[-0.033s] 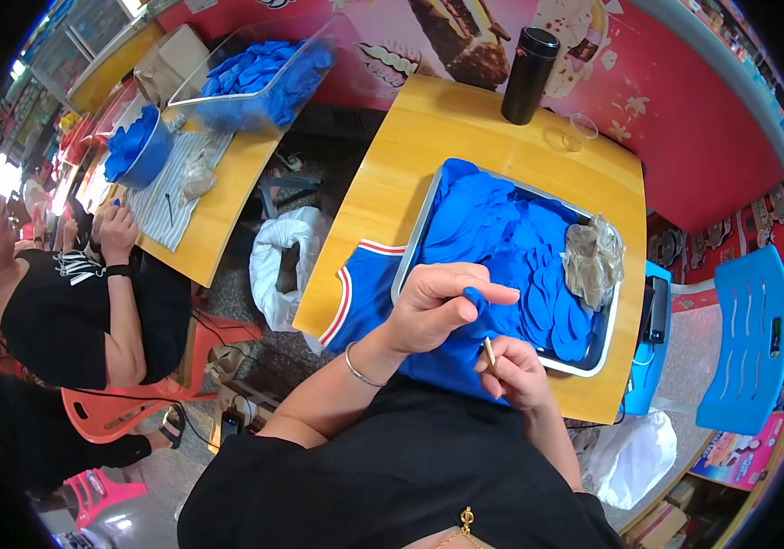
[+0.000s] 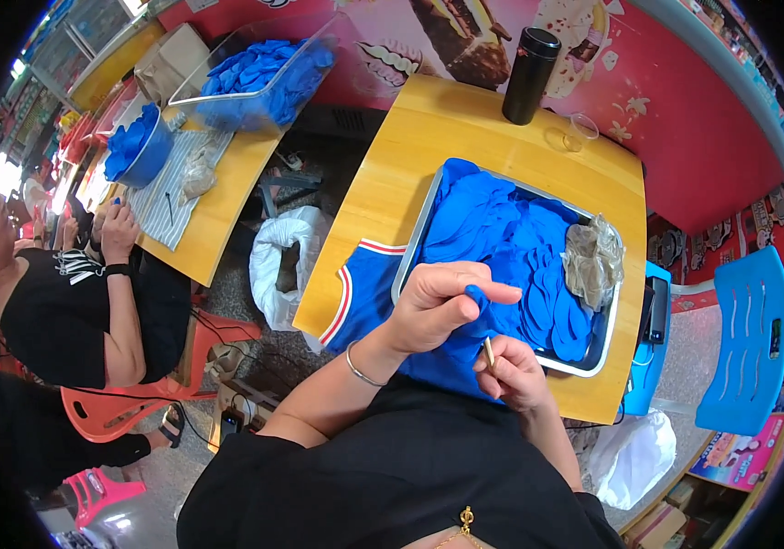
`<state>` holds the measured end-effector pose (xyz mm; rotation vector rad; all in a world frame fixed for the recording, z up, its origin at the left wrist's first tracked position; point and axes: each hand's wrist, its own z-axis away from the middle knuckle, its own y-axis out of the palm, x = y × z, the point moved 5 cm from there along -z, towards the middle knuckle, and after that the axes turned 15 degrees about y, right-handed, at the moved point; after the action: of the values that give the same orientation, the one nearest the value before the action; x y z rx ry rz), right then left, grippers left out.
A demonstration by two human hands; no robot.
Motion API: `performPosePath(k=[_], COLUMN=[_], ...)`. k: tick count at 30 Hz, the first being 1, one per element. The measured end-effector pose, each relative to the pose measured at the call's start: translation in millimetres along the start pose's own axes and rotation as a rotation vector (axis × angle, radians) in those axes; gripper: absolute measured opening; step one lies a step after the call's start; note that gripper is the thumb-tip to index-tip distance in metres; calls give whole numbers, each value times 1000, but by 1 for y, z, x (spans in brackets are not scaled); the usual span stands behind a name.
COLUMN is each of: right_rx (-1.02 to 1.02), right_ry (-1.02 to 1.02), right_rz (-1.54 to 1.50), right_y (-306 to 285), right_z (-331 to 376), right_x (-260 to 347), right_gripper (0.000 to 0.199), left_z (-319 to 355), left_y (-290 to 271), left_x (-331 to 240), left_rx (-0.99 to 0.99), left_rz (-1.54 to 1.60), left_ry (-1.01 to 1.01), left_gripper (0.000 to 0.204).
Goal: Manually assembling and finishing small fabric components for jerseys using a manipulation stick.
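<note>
My left hand (image 2: 433,306) is closed in a pinch on a small blue fabric piece (image 2: 476,295), with the tip of the piece showing between thumb and forefinger. Just below and to the right, my right hand (image 2: 515,373) grips a thin, pale, pointed stick (image 2: 490,352), its tip upward and a little apart from the fabric. Beyond both hands, a metal tray (image 2: 422,229) is heaped with flat blue fabric pieces (image 2: 502,220). A crumpled, cloudy plastic bag (image 2: 591,261) rests on its right side. Blue cloth with red-and-white trim (image 2: 346,297) lies between the tray and my body.
A black flask (image 2: 531,78) and a clear cup (image 2: 579,133) stand at the back of the yellow table (image 2: 410,119). On the left, a co-worker (image 2: 72,302) sits by another table with a blue bowl (image 2: 150,156) and a clear bin (image 2: 268,101). A blue chair (image 2: 744,339) is at right.
</note>
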<state>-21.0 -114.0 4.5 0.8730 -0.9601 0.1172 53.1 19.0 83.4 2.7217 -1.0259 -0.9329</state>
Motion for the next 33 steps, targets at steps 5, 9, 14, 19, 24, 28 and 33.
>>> performPosePath(k=[5,9,14,19,24,28,33], right_rx=[-450,-736,-468,-101,47,109,-408], right_ry=[-322,-577,-328,-88,-74,-30,-312], right_rz=[173,446,211,-88,-192,-202,66], right_y=[-7,-13,-10,-5,-8,-5,-12], right_z=[0,6,2,-7,-6,-5,-5], right_x=[9,13,13,-1,-3,-8,-7], right_gripper=[7,9,11,21,19,19,12], left_z=[1,2,5,3,-4,-10,-5], left_y=[-3,-3,-6,3,-1,3,3], left_x=[-3,-4,2,2,5,6,12], left_rx=[-147,-205,-137,-142,-111,-75,-147], left_rz=[-130,-151,-135,-130,-10,101,291], left_ry=[-126,-131,-308,-247,-195,-154,-235], left_gripper=[21,9,18,30,29,25,15])
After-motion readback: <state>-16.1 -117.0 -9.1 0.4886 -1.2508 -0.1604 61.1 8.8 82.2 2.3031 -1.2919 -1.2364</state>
